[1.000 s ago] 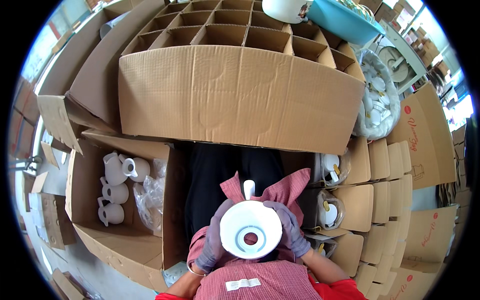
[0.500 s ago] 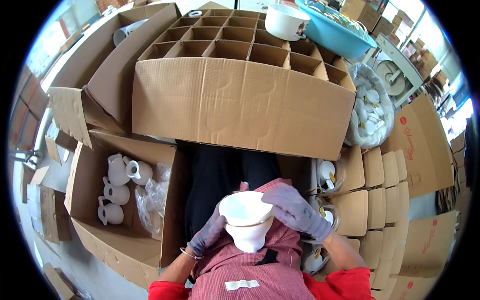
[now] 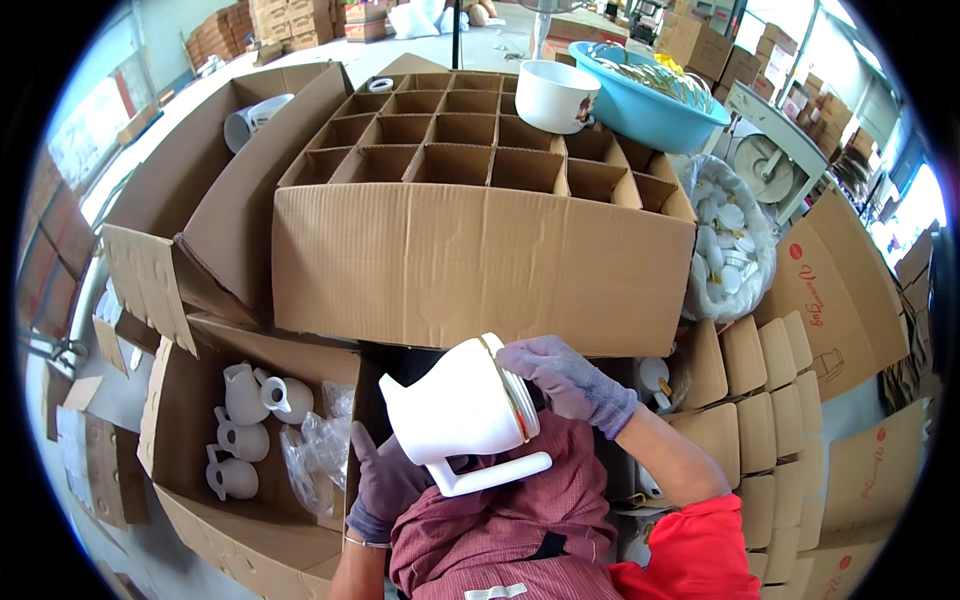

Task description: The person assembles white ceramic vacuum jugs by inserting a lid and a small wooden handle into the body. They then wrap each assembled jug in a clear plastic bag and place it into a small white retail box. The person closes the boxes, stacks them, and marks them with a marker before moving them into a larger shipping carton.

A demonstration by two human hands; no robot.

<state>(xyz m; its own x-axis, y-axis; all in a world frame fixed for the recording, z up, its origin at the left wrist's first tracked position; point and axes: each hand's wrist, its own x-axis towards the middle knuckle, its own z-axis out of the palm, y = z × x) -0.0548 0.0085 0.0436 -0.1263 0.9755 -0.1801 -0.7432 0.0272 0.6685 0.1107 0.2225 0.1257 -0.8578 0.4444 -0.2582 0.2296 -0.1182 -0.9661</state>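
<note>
Above my lap, a white jug [image 3: 450, 400] lies tilted on its side, its spout to the left and its handle toward me. A thin gold band circles it near the ridged right end. My gloved right hand [image 3: 570, 380] curls its fingers over that ridged end. Below the spout, my gloved left hand [image 3: 388, 482] supports the jug from underneath; its thumb stands apart and the other fingers are partly hidden behind the jug and handle.
Ahead stands a divided carton [image 3: 480, 270] with a white pot [image 3: 557, 97] on it. A carton at left holds several white jug bodies [image 3: 240, 440] and plastic bags. At right are a blue basin [image 3: 650, 100], a bag of white parts [image 3: 728, 245] and stacked cardboard dividers [image 3: 770, 420].
The jug has turned from upright onto its side and moved up and left, showing its spout and handle. My left hand has shifted beneath it. The view has tilted upward.
</note>
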